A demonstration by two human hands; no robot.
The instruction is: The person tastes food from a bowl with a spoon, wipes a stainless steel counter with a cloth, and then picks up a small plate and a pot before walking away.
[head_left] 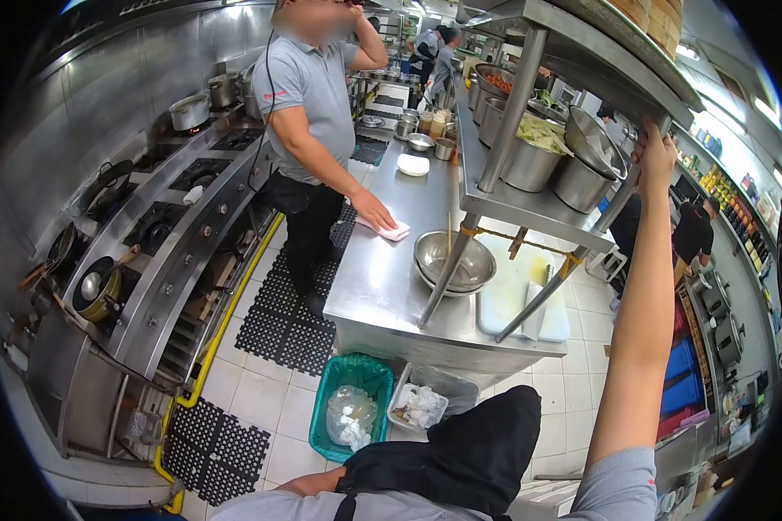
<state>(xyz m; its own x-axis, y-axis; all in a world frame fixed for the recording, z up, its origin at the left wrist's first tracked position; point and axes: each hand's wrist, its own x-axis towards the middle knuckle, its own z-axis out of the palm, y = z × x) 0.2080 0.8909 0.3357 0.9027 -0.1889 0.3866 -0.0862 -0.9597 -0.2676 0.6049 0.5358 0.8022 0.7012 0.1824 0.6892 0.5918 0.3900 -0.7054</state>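
Shelf post [619, 203] fills our curled right fingers [645, 146]; our left fingers we cannot see. Nearby, a pot [526, 166] holds pale green leaves [543, 135].

A stove [182, 252] lines the steel wall [104, 87] of a commercial kitchen. Pots [523, 165] crowd a shelf [543, 209] above a steel counter [365, 278]; mats [278, 334] dot the tiled floor [291, 421].

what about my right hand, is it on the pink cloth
No, your right hand grips a shelf post, away from the pink cloth.
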